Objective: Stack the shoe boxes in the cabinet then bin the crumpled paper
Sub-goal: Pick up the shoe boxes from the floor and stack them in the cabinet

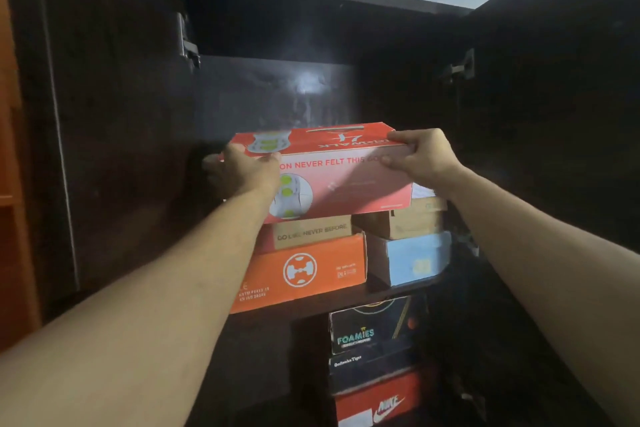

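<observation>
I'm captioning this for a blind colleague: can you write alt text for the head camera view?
Both hands, left hand and right hand, grip the ends of a red shoe box over stacked boxes on a shelf of a dark open cabinet. An orange box sits underneath; more boxes are stacked on the level below.

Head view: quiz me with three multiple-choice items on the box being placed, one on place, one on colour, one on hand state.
1. Where is the red box?
A. On the upper shelf's stacks
B. On the floor
C. On the lower shelf

2. What colour is the box at the bottom left of the upper shelf?
A. Green
B. Orange
C. White

3. How is the red box held?
A. Left hand only
B. Right hand only
C. Both hands

Key: 1 A, boxes lie beneath it; 2 B, orange side; 3 C, a hand grips each end.
</observation>
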Demonstrator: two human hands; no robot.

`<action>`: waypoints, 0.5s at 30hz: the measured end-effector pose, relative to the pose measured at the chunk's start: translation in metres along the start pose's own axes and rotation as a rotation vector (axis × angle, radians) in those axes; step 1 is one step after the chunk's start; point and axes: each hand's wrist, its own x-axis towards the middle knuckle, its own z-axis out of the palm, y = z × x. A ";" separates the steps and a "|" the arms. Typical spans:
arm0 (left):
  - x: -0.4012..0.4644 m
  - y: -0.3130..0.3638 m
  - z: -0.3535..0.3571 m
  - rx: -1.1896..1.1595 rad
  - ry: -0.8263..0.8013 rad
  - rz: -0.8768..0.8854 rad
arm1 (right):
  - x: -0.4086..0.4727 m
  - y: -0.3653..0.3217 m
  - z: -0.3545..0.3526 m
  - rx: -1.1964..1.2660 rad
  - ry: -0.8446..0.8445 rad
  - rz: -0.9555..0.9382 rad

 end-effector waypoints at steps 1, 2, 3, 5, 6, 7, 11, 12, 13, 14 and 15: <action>0.004 -0.002 0.005 0.016 0.006 0.020 | 0.008 0.002 0.007 0.004 0.001 0.002; 0.009 -0.004 0.009 0.036 0.008 0.041 | 0.015 0.005 0.014 0.008 0.000 0.002; 0.014 -0.006 0.012 0.062 0.009 0.062 | 0.023 0.007 0.021 0.008 -0.001 -0.001; 0.025 -0.011 0.018 0.115 0.009 0.091 | 0.037 0.010 0.035 0.009 0.004 -0.008; 0.030 -0.013 0.021 0.139 0.012 0.099 | 0.044 0.012 0.043 0.017 0.008 -0.011; 0.035 -0.015 0.023 0.156 0.016 0.101 | 0.051 0.013 0.050 0.029 0.010 -0.011; 0.055 -0.026 0.031 0.222 0.048 0.109 | 0.073 0.020 0.080 0.052 0.011 0.003; 0.059 -0.031 0.033 0.248 0.053 0.122 | 0.078 0.022 0.087 0.070 0.015 0.012; 0.064 -0.036 0.036 0.274 0.060 0.138 | 0.083 0.024 0.095 0.079 0.016 0.017; 0.069 -0.040 0.040 0.297 0.065 0.155 | 0.088 0.026 0.102 0.073 0.012 0.020; 0.073 -0.044 0.043 0.318 0.069 0.174 | 0.093 0.027 0.109 0.058 0.011 0.021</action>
